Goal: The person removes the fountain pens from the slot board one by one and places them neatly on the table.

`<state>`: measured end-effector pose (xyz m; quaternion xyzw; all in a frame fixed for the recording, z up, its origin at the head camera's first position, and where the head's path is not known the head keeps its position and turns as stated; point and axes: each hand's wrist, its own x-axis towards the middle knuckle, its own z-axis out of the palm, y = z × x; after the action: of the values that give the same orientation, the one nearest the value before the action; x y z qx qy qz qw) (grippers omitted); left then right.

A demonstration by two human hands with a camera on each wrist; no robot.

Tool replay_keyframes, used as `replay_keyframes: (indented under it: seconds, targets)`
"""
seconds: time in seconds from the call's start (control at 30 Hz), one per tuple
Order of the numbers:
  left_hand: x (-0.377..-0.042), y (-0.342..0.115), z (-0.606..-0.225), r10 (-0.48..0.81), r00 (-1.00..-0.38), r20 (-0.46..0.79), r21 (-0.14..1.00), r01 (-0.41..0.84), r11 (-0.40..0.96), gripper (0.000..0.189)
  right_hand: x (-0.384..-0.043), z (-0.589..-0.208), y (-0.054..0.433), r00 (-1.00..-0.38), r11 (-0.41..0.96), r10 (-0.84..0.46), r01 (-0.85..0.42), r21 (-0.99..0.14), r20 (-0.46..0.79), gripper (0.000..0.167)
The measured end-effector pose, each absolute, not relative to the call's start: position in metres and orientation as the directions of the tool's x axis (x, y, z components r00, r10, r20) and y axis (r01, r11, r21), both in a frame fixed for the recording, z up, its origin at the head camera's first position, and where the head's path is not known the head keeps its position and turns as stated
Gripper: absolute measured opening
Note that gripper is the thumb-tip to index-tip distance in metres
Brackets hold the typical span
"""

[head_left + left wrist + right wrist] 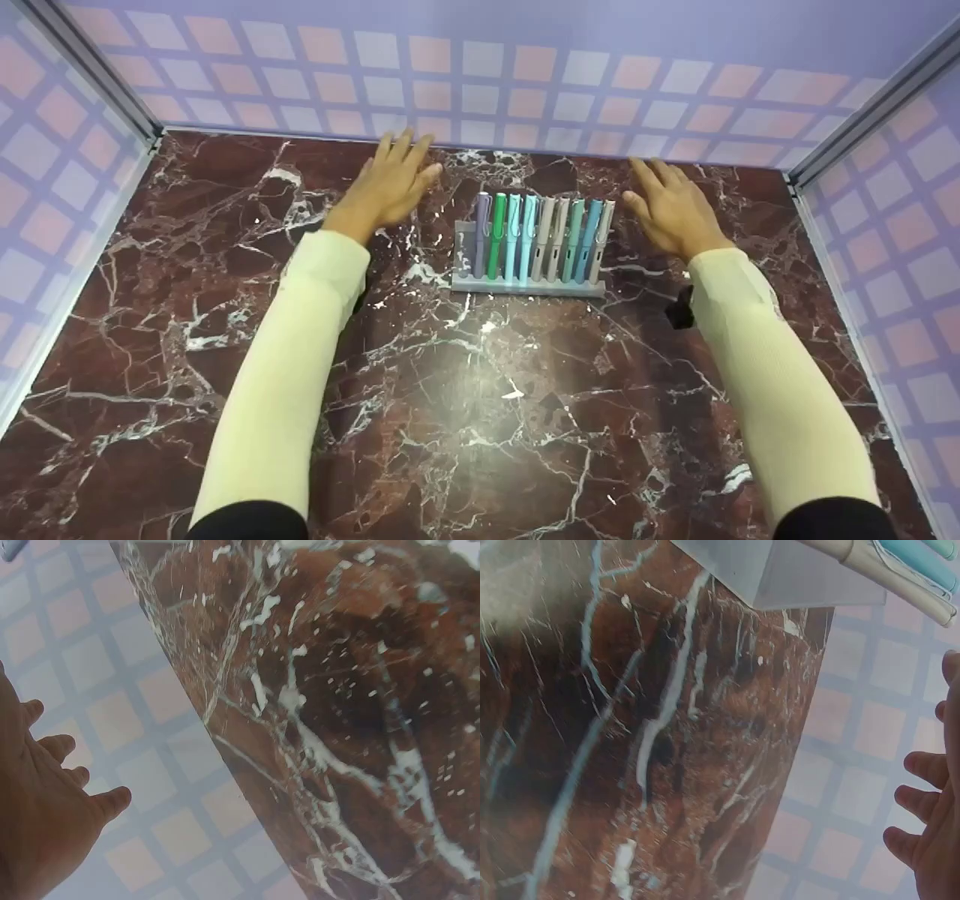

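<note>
A clear pen stand (525,288) sits between the two hands in the head view, with several capped pens leaning upright in a row. From left to right come a purple pen (481,236), a green pen (496,238), light blue, greyish-beige, teal and blue pens, and a beige pen (601,241) at the end. My left hand (390,184) is spread out left of the stand, holding nothing. To the right of it my right hand (670,210) also extends with fingers straight, holding nothing. The right wrist view catches part of the stand (780,577) and its end pen (900,574).
The tabletop (465,420) is dark red marble with white veins. Panels with a pink and white square pattern close off the back (480,82) and both sides, with metal posts (97,75) at the corners. A small black object (679,309) shows beside the right wrist.
</note>
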<state>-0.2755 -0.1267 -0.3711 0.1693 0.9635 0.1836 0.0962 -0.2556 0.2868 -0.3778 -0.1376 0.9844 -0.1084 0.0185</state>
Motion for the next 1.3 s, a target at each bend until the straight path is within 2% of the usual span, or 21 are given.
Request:
replay_keyframes:
  seconds: [0.2, 0.43, 0.63, 0.83, 0.97, 1.2, 1.3]
  targets:
    - [-0.254, -0.122, -0.389, 0.394, -0.918, -0.034, 0.461, 0.335, 0.822, 0.071, -0.243, -0.392, 0.293, -0.963, 0.906, -0.247, -0.269, -0.326, 0.108, 0.063]
    - [-0.216, -0.127, -0.408, 0.359, -0.932, 0.050, 0.609, 0.314, 0.729, 0.065, -0.211, -0.407, 0.285, -0.955, 0.839, -0.191, -0.278, -0.468, 0.225, 0.061]
    - [-0.181, -0.140, -0.419, 0.351, -0.933, 0.077, 0.651, 0.314, 0.691, 0.063, -0.179, -0.421, 0.278, -0.924, 0.770, -0.159, -0.336, -0.542, 0.347, 0.062]
    - [-0.155, -0.148, -0.427, 0.320, -0.942, 0.097, 0.705, 0.292, 0.647, 0.060, -0.153, -0.436, 0.275, -0.899, 0.701, -0.024, -0.327, -0.634, 0.438, 0.061]
    - [-0.150, -0.147, -0.432, 0.316, -0.943, 0.106, 0.728, 0.290, 0.621, 0.057, -0.145, -0.444, 0.271, -0.896, 0.655, 0.059, -0.298, -0.694, 0.440, 0.061]
    - [-0.160, -0.142, -0.440, 0.313, -0.947, 0.076, 0.766, 0.257, 0.590, 0.056, -0.144, -0.451, 0.262, -0.899, 0.611, 0.108, -0.276, -0.742, 0.423, 0.059]
    - [-0.168, -0.140, -0.444, 0.294, -0.954, 0.058, 0.816, 0.215, 0.537, 0.054, -0.146, -0.458, 0.257, -0.906, 0.584, 0.130, -0.259, -0.769, 0.404, 0.058]
